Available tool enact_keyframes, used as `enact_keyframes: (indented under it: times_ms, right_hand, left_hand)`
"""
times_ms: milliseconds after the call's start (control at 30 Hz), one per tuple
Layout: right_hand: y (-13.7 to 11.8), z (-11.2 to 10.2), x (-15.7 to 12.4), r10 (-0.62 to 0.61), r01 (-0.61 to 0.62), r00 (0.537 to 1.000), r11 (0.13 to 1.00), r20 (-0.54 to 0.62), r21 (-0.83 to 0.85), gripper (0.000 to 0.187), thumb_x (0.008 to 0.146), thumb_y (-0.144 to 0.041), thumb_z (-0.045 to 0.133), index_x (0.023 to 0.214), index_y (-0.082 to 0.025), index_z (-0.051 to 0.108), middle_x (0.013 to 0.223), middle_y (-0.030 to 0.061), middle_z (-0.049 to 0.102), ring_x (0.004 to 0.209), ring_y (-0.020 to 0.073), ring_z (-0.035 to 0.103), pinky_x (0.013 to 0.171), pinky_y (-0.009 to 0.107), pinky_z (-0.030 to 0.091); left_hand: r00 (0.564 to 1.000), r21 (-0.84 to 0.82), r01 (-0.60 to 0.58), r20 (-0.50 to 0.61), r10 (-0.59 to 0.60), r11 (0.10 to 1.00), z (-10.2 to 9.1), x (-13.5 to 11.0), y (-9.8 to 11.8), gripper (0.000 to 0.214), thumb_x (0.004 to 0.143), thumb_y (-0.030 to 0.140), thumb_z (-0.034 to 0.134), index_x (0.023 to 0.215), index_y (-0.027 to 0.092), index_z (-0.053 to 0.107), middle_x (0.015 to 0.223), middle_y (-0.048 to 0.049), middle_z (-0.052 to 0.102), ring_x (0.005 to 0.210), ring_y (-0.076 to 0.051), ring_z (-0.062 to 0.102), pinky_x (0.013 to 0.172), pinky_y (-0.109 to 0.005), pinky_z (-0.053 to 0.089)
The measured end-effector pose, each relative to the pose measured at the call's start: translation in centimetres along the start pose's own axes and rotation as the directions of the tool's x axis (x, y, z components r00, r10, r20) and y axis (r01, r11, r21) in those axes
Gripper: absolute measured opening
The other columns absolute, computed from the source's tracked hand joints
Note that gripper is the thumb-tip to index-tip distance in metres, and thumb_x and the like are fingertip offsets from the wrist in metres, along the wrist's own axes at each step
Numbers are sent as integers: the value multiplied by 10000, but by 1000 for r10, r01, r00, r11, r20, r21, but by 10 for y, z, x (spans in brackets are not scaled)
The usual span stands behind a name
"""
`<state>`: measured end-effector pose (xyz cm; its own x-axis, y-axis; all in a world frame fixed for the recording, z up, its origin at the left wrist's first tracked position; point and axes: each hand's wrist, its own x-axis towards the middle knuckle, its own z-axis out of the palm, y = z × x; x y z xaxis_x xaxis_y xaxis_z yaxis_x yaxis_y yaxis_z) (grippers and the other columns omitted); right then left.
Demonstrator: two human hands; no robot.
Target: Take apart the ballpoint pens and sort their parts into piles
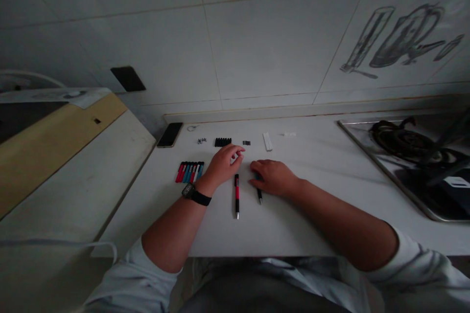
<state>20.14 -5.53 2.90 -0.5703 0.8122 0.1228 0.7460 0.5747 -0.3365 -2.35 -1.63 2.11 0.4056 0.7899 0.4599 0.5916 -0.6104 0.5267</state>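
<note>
My left hand, wearing a black watch, is over the counter with thumb and forefinger brought close together. Anything between those fingertips is too small to make out. My right hand lies low on the counter, fingers closed around a black pen barrel whose silver tip points toward me. Between the hands and nearer to me lies a red and black pen. Just beyond my left fingertips are small dark pieces. Black grip sleeves sit in a row behind my left hand.
Left of my left hand lie several red, blue and white pen barrels. Along the back are small metal tips, white refills, clear small parts and a phone. A gas stove is at the right, a cabinet at the left.
</note>
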Motion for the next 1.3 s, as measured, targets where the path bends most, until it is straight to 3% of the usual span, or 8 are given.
enact_keyframes:
  times_ms: [200, 333, 433, 533, 700, 1000, 1167, 1300]
  right_hand:
    - [1, 1, 3, 121, -112, 992, 977, -41, 179, 314, 837, -193, 672, 1143, -229, 611, 847, 34, 722, 705, 174, 612, 636, 275, 371]
    - [9, 6, 8, 182, -123, 976, 914, -121, 387, 289, 832, -152, 649, 1105, -224, 588, 908, 36, 736, 734, 157, 641, 684, 267, 444]
    - [16, 9, 11, 201, -88, 964, 861, -176, 501, 271, 860, -183, 632, 1123, -226, 584, 918, 27, 732, 718, 144, 638, 694, 270, 472]
    - [21, 7, 12, 204, -76, 955, 867, -213, 492, 271, 892, -248, 639, 1161, -224, 611, 941, 37, 738, 750, 155, 642, 716, 285, 480]
    - [28, -1, 14, 194, -111, 957, 931, -214, 348, 177, 938, -276, 611, 1056, -215, 727, 979, 66, 752, 798, 178, 636, 761, 311, 473]
    - [41, -5, 16, 191, -83, 949, 921, -253, 382, 223, 944, -320, 601, 1059, -223, 766, 963, 61, 752, 791, 180, 638, 772, 308, 484]
    - [45, -4, 17, 212, -114, 960, 891, -182, 440, 311, 959, -426, 569, 1073, -212, 764, 823, 34, 727, 687, 158, 602, 655, 271, 438]
    - [45, -6, 17, 165, -82, 978, 865, -127, 496, 340, 966, -428, 522, 996, -193, 765, 759, 27, 710, 677, 156, 602, 643, 261, 434]
  left_hand:
    - [997, -26, -45, 60, 47, 999, -3, -1, 1, 355, 902, 40, 512, 1159, 223, 673, 1093, -54, 707, 1043, -194, 662, 961, -380, 540]
    - [989, -49, -110, 97, 114, 993, -4, -2, 5, 285, 921, 154, 637, 1192, 235, 672, 1178, -64, 713, 1148, -222, 648, 1043, -423, 509]
    - [984, -29, -130, 117, 133, 991, -4, -1, 5, 184, 924, 232, 701, 1107, 235, 701, 1091, -56, 728, 1083, -226, 661, 1000, -419, 522]
    - [993, 20, -104, 63, 102, 994, -6, 0, 2, 99, 947, 250, 686, 1039, 228, 714, 1020, -49, 731, 1022, -221, 664, 954, -401, 529]
    - [995, 82, -16, -97, 24, 996, -12, 1, -3, 122, 994, 285, 622, 1023, 219, 720, 1004, -56, 726, 1007, -218, 662, 930, -387, 530]
    - [997, 92, -38, -63, 44, 995, -15, 0, -4, 111, 959, 280, 683, 1038, 252, 757, 1017, -39, 765, 982, -216, 686, 915, -387, 538]
    - [988, 87, -68, -133, 79, 994, -16, 0, -3, 102, 962, 289, 685, 1019, 241, 754, 1010, -45, 766, 977, -210, 694, 918, -381, 545]
    - [990, 32, -30, -137, 34, 999, -15, 0, -4, 108, 963, 300, 675, 1001, 236, 753, 994, -41, 774, 959, -203, 712, 912, -367, 555]
